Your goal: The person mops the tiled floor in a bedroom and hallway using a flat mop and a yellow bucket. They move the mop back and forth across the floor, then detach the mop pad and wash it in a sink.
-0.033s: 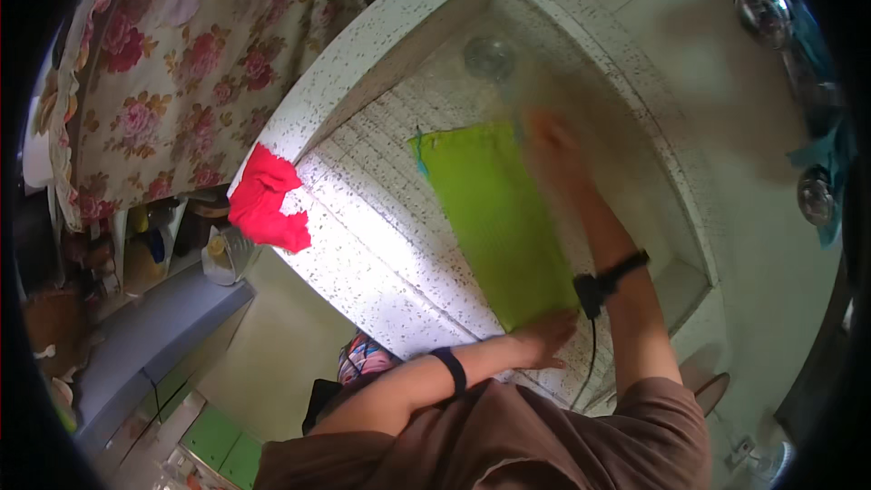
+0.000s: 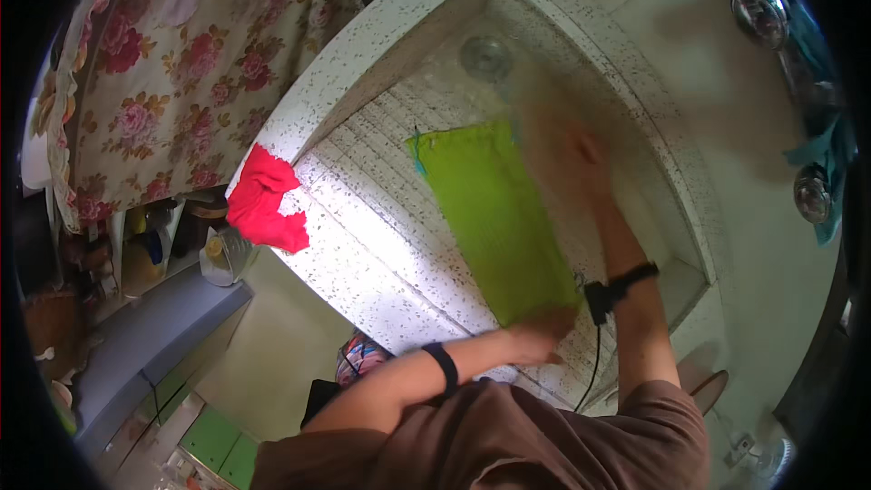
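A bright green cloth (image 2: 490,218) lies flat, lengthwise, over the ribbed slope inside a speckled stone wash basin (image 2: 349,286). Light-blue stitching or ties show at its far corners. My left hand (image 2: 540,338) rests across the near end of the cloth, its fingers stretched out and slightly blurred. To the right of the cloth, over the basin floor, my right hand (image 2: 585,147) is smeared by motion. Its fingers cannot be made out, nor whether anything is in them. A dark band with a small device and a cable is strapped to my right forearm.
A round metal drain (image 2: 486,58) sits at the basin's far end. A crumpled red cloth (image 2: 266,200) hangs on the left rim. Beyond it are a floral curtain (image 2: 200,63) and a clear plastic container (image 2: 225,254) on a grey ledge. Metal fittings (image 2: 760,14) line the right side.
My right hand has shifted a little to the right, away from the green cloth. My left hand stays at the cloth's near end, moved only slightly.
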Demonstrator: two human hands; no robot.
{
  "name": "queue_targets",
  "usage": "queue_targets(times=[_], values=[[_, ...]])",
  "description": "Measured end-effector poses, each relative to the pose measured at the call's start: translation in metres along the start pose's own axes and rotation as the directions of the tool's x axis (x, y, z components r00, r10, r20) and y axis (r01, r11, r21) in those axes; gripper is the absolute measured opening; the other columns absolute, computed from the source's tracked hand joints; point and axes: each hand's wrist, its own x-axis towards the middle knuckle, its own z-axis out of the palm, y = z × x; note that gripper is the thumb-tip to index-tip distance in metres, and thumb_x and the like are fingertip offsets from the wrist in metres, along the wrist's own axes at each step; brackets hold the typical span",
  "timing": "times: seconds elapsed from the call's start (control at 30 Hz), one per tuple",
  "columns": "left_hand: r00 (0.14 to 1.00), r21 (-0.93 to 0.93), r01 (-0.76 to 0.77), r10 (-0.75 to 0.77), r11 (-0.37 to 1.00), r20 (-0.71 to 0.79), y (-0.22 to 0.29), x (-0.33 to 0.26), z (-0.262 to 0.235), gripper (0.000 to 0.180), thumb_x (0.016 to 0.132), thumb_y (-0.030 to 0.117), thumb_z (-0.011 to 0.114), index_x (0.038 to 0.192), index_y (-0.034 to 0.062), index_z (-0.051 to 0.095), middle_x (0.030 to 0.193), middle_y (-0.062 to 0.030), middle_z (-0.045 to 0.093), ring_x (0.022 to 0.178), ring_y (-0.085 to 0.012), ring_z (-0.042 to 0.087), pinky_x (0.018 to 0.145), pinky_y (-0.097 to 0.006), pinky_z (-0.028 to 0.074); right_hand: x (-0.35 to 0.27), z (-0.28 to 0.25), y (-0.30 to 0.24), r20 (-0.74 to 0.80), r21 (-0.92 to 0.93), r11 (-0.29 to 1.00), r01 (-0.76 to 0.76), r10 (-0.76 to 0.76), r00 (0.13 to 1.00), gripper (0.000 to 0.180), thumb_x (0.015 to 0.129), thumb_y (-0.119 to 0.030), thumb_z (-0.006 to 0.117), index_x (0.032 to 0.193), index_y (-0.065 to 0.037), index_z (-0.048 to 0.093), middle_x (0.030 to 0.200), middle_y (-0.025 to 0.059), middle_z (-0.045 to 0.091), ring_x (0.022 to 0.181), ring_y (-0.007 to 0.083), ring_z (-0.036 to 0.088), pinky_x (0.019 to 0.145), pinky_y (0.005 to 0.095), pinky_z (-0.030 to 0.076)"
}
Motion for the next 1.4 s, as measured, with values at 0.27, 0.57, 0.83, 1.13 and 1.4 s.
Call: queue_targets(times=[0.27, 0.57, 0.83, 1.13, 1.4], values=[[0.975, 0.163, 0.223, -0.217, 0.961, -0.057, -0.026, -0.025, -0.026, 0.09, 0.074, 0.052, 0.065, 0.136, -0.0071, 0.035, 0.144, -0.0203, 0.032, 0.137, -0.0307, 0.024, 0.114, -0.041, 0.016, -0.081, -0.03, 0.04, -0.382, -0.328, 0.676, -0.66, 0.544, 0.747, 0.028, 0.093, -0.025, 0.053, 0.112, -0.006, 0.063, 0.111, 0.0112, 0.062, 0.099, 0.024, 0.059, 0.091, 0.0348, 0.043], [0.803, 0.009, 0.467, -0.428, 0.884, 0.416, 0.003, -0.006, 0.001, 0.089, 0.073, 0.047, 0.068, 0.135, -0.0066, 0.034, 0.14, -0.0202, 0.036, 0.135, -0.0317, 0.026, 0.113, -0.038, 0.019, -0.104, 0.016, -0.16, 0.596, -0.035, 0.981, -0.189, 0.172, 0.784, 0.021, 0.079, -0.018, 0.067, 0.096, -0.006, 0.064, 0.095, 0.0105, 0.062, 0.086, 0.0176, 0.059, 0.075, 0.03, 0.046], [0.974, 0.167, 0.227, -0.225, 0.959, -0.032, 0.004, -0.017, 0.012, 0.09, 0.076, 0.052, 0.063, 0.135, -0.0092, 0.033, 0.141, -0.0217, 0.035, 0.134, -0.0327, 0.028, 0.113, -0.042, 0.017, 0.048, 0.138, -0.139, 0.247, -0.049, 0.924, 0.378, -0.356, 0.901, 0.027, 0.081, -0.02, 0.068, 0.107, -0.011, 0.066, 0.114, 0.0096, 0.056, 0.108, 0.0257, 0.049, 0.091, 0.0376, 0.042], [0.972, 0.336, 0.157, -0.205, 0.929, 0.112, 0.003, -0.014, -0.003, 0.089, 0.079, 0.053, 0.059, 0.138, -0.007, 0.03, 0.142, -0.0228, 0.034, 0.133, -0.0337, 0.03, 0.114, -0.044, 0.014, -0.049, 0.062, -0.174, 0.809, -0.04, 0.904, -0.426, 0.28, 0.517, 0.019, 0.08, -0.019, 0.069, 0.092, -0.005, 0.064, 0.088, 0.0045, 0.062, 0.082, 0.0116, 0.056, 0.075, 0.0289, 0.046], [0.996, -0.006, 0.093, -0.093, 0.996, -0.013, -0.005, -0.02, -0.041, 0.073, 0.082, 0.046, 0.059, 0.129, -0.0076, 0.044, 0.139, -0.0233, 0.039, 0.131, -0.0354, 0.033, 0.111, -0.045, 0.021, 0.087, 0.101, -0.051, 0.132, -0.314, 0.885, 0.344, -0.319, 0.939, 0.032, 0.083, -0.015, 0.064, 0.114, -0.008, 0.062, 0.112, 0.0096, 0.058, 0.103, 0.0293, 0.053, 0.091, 0.0418, 0.042]])
